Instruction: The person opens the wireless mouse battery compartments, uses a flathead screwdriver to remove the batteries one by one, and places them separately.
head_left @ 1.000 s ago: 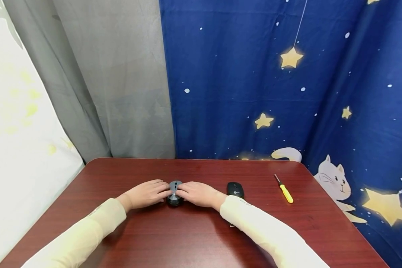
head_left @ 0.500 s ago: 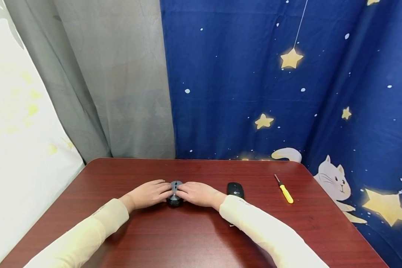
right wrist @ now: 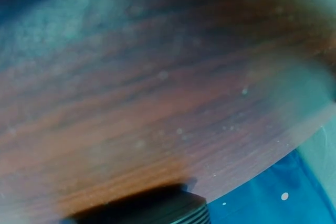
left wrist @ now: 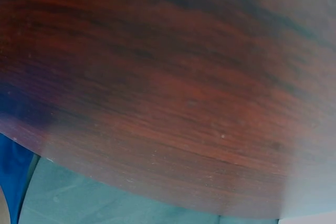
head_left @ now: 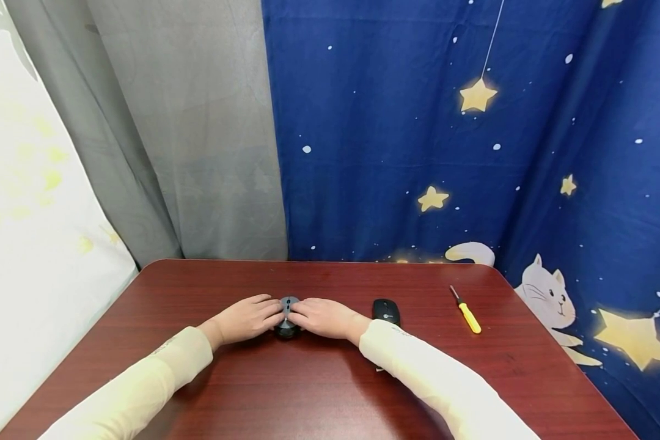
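The head camera looks forward and down from above the near side of the glossy red-brown wooden table [head_left: 286, 391], far enough back to include the person's left hand [head_left: 244, 320] at seven o'clock and right hand [head_left: 326, 318] at six, the dark-blue star-printed curtain [head_left: 374, 122] at one and the plain grey curtain [head_left: 214, 134] at ten. Both wrist cameras sit low and close over blurred tabletop, turned so its edge runs toward six; the right one crops a black ridged object [right wrist: 152, 211] there. They share tabletop, edge and blue curtain with the head view.
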Demonstrator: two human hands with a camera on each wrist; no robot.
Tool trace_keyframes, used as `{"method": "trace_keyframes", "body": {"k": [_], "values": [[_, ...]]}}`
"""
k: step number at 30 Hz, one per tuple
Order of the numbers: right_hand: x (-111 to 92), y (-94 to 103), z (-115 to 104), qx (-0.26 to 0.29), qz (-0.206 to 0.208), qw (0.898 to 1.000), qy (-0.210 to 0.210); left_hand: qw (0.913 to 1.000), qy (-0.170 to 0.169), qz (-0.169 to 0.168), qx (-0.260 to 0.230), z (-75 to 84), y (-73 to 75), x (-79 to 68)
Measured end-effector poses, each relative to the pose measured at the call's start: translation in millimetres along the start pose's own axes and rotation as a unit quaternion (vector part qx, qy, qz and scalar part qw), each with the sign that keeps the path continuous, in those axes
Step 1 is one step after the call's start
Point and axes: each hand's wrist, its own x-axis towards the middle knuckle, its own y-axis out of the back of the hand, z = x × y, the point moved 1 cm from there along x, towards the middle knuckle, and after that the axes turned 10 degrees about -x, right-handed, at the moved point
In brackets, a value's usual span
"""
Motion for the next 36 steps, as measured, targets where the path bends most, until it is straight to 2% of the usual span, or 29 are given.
{"method": "trace_keyframes", "body": {"k": [9, 17, 21, 26, 30, 36], "values": [[-1.6, 4.4, 1.2, 0.0, -0.019, 1.0, -0.01, 0.9996, 0.015, -0.005, 0.025, 1.8, 0.9, 0.0], [-4.6, 6.2, 4.2, -0.012, -0.019, 0.999, -0.023, 0.9989, 0.027, 0.01, 0.037, -1.5, 4.4, -1.1], [-7.0, 8.2, 6.0, 0.013, -0.013, 0.999, -0.043, 0.9989, 0.039, 0.023, 0.015, -2.9, 6.5, 0.4], [-11.3, 10.4, 7.6, 0.084, -0.012, 0.993, -0.086, 0.9958, 0.061, 0.057, -0.038, -1.3, 8.2, 3.7], [-15.7, 14.1, 8.2, 0.128, -0.004, 0.984, -0.122, 0.99, 0.084, 0.082, -0.078, 1.8, 9.6, 8.7], [-20.4, 24.3, 6.5, 0.185, 0.017, 0.968, -0.169, 0.9773, 0.134, 0.09, -0.137, 8.2, 13.2, 16.2]]}}
